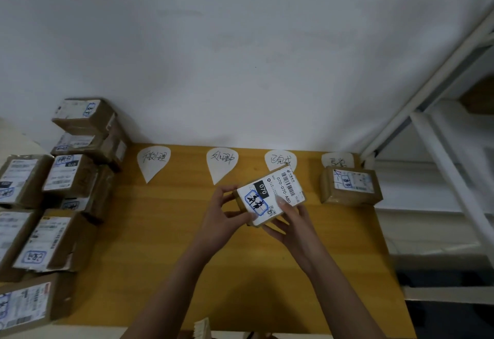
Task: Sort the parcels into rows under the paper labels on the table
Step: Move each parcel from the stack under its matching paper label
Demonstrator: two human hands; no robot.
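Desk (165,231): wood-look top, yellow-orange, fine straight grain, smooth, low sheen.
Paper labels (153,162): thin white paper, matt, dark ink strokes.
Centre parcel (270,199): brown cardboard, matt. Shipping sticker (287,189) on top is white, smooth, faintly glossy.
Right parcel (350,187) and left stack (77,178): same brown card, creased in places, white printed stickers.
Wall (240,57): white, matt.
Shelf frame (438,156): white-coated, smooth, looks like metal.
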